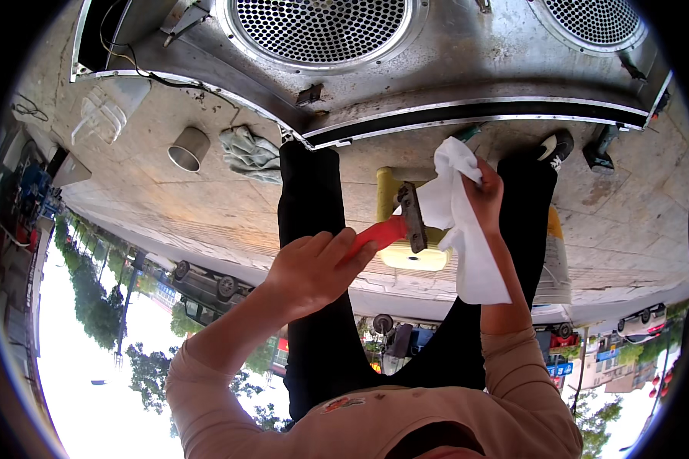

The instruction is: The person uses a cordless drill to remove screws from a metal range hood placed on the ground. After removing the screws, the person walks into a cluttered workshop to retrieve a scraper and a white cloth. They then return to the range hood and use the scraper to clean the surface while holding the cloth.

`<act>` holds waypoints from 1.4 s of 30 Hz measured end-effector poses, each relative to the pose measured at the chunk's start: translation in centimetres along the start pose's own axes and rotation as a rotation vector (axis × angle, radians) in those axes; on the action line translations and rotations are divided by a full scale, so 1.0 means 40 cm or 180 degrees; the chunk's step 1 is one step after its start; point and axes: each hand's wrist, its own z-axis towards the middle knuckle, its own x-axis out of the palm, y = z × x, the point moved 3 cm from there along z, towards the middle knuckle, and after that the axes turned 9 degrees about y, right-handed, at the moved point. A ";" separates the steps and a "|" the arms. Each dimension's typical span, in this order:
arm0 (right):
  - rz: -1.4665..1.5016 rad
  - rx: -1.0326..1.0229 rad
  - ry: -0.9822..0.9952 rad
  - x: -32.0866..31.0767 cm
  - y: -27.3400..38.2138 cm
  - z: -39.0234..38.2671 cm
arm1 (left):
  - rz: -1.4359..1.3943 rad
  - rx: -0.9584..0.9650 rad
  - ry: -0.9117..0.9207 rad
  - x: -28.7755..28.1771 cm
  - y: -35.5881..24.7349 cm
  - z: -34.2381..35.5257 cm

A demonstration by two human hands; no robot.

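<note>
My left hand [314,264] is closed around the red handle of a scraper [383,232]. The scraper's flat, dirty metal head [412,216] points away from me, toward the right hand. My right hand [488,191] grips a crumpled white wipe [463,237], one end of it bunched at the fingers and the rest hanging toward my forearm. Only a narrow gap parts the scraper head from the wipe, and whether they touch I cannot tell. Both hands are held above the ground, between my legs.
A stained metal housing [436,80] with round perforated plates stretches across the far side. On the paving lie a metal cup [189,149], a grey rag [250,154] and a cordless power tool [599,149]. A yellow stool-like object [415,258] is beneath my hands; a white bucket [556,268] stands beside my right leg.
</note>
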 end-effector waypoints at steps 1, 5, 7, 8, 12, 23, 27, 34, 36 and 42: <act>-0.0119 -0.0104 -0.0057 0.003 0.005 -0.011 | 0.0002 -0.0005 -0.0009 -0.010 0.011 -0.010; -0.0376 -0.0497 0.0347 0.056 0.033 -0.025 | -0.0021 0.0123 0.0051 -0.005 0.028 -0.017; -0.0319 -0.0653 0.0638 0.069 0.029 -0.029 | -0.0062 0.0164 0.0061 0.004 0.032 -0.010; -0.0383 -0.0595 0.1019 0.077 0.028 -0.028 | -0.0119 0.0191 0.0094 0.010 0.033 -0.005; -0.0705 -0.0171 0.1377 0.126 0.066 -0.063 | -0.0188 0.0265 0.0248 0.025 0.020 0.003; -0.0762 -0.0085 0.0914 0.136 0.028 -0.053 | -0.0471 0.0146 0.0144 0.045 0.014 -0.032; -0.0772 -0.0119 0.0273 0.071 0.010 -0.009 | -0.0820 -0.0250 0.0019 0.032 0.039 -0.074; -0.1029 -0.0074 0.0144 0.099 0.017 -0.028 | -0.1470 -0.1818 -0.0167 0.084 0.306 -0.136; -0.0974 -0.0100 0.0194 0.099 0.006 -0.020 | -0.1127 -0.1802 -0.0185 0.125 0.348 -0.111; -0.0988 -0.0048 0.0216 0.099 0.000 -0.019 | -0.0922 -0.1818 -0.0234 0.170 0.393 -0.095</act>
